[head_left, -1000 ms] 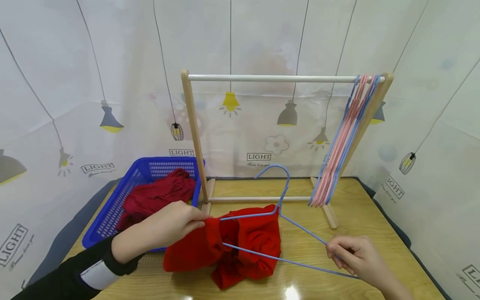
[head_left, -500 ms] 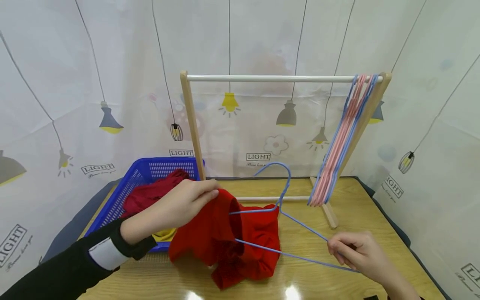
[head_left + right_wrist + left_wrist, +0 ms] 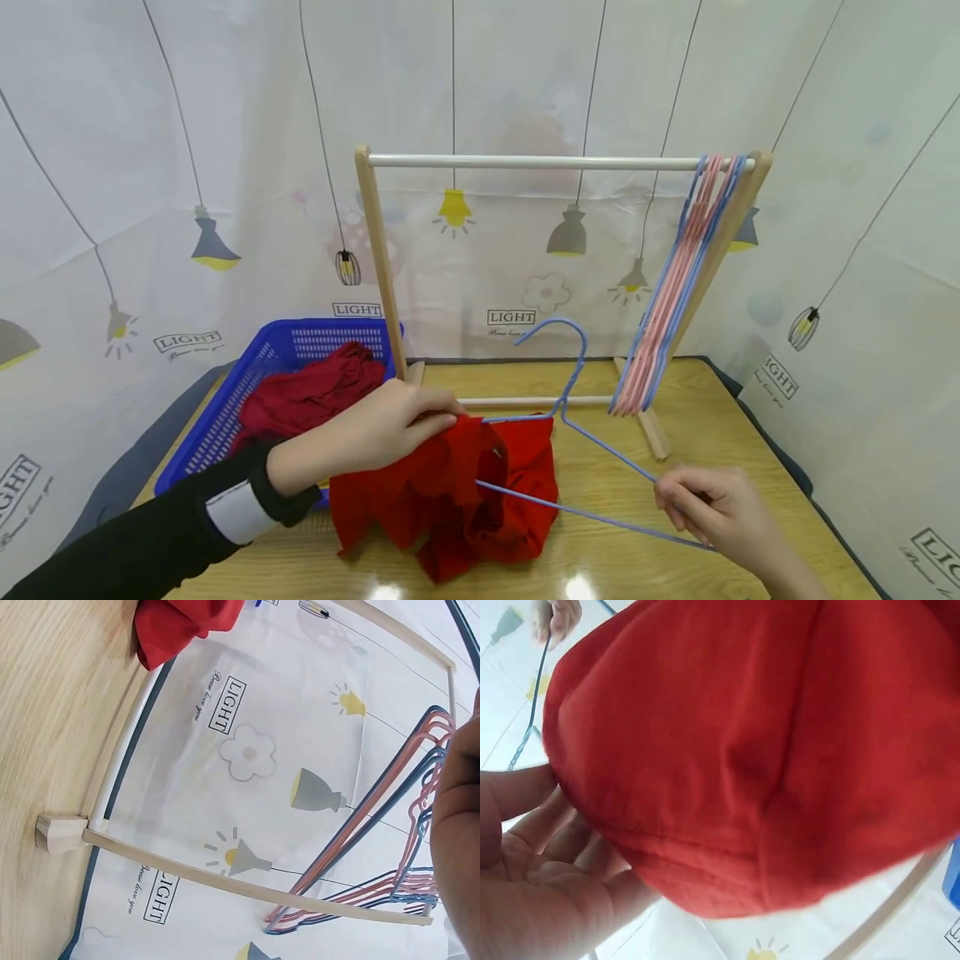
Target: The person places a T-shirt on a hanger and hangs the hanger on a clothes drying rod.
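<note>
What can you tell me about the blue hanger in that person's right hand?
The blue hanger is thin and wire-like, with a curved hook, twisted neck, sloping shoulders and a bottom bar. It is held hook upward above the table. The right hand grips its right end; its left end is hidden in the red cloth.

Red cloth [image 3: 529,483] looks matt, the wooden tabletop [image 3: 622,571] glossy.
</note>
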Tool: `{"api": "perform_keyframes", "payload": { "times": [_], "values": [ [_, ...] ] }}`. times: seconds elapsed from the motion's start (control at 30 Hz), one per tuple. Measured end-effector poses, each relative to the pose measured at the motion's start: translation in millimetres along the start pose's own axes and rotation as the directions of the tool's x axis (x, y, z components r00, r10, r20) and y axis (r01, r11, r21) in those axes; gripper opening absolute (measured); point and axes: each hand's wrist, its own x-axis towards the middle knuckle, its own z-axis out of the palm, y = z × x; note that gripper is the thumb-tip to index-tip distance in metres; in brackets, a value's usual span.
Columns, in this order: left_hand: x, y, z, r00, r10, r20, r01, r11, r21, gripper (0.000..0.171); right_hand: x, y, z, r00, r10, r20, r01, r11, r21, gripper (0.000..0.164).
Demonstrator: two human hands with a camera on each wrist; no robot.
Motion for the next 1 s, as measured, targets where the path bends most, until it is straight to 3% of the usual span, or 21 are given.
{"api": "perform_keyframes", "payload": {
  "times": [0.23, 0.37, 0.53, 0.77, 1.0],
  "values": [
    [-9.7, -3.9, -7.8, 0.992, -0.123, 0.014, 0.123, 0.992, -0.005, 0.032, 1.3, 2.5, 2.1, 1.000, 0.011, -0.021, -0.011, 1.000, 0.000, 0.044],
    [-12.2, -6.1, -11.2, 0.988, -0.156, 0.019, 0.156, 0.988, -0.002, 0.041, 2.3, 4.9, 4.0, 0.999, 0.004, -0.039, -0.004, 1.000, 0.000, 0.044],
    [-13.1, -11.4, -8.5, 0.992, -0.127, 0.014, 0.127, 0.992, -0.022, 0.035, 3.1, 5.6, 5.9, 0.999, 0.026, -0.043, -0.026, 1.000, -0.009, 0.044],
    [-13.3, -16.0, -2.0, 0.994, -0.067, -0.088, 0.065, 0.998, -0.026, 0.011, 5.7, 8.4, 11.2, 0.997, 0.071, -0.010, -0.072, 0.997, -0.025, 0.042],
    [-15.3, -18.4, -1.0, 0.987, -0.065, -0.147, 0.060, 0.998, -0.036, 0.010, 6.8, 13.7, 14.2, 0.997, 0.078, 0.006, -0.078, 0.996, 0.032, 0.041]
  ]
}}
